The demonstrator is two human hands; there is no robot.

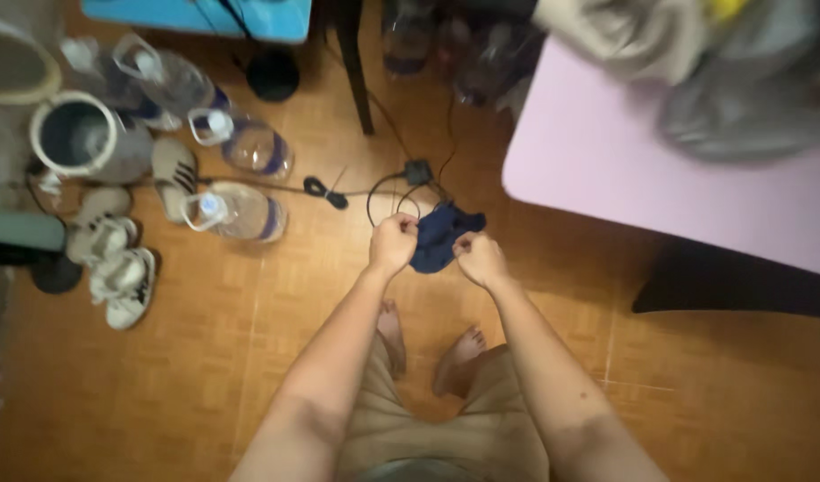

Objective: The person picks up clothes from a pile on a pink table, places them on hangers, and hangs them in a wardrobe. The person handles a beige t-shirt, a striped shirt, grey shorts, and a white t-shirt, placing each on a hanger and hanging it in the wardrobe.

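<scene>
A small dark blue piece of cloth (438, 236) hangs between my two fists above the wooden floor. My left hand (393, 243) is closed on its left edge and my right hand (480, 258) is closed on its right edge. The cloth is bunched and sags a little between them. My bare feet (432, 348) stand on the floor below the hands.
A pink table (606, 170) with piled grey and beige clothes (695, 62) stands at the right. Large water bottles (236, 211), shoes (124, 281) and a bucket (75, 134) lie at the left. A black cable with an adapter (417, 171) runs across the floor.
</scene>
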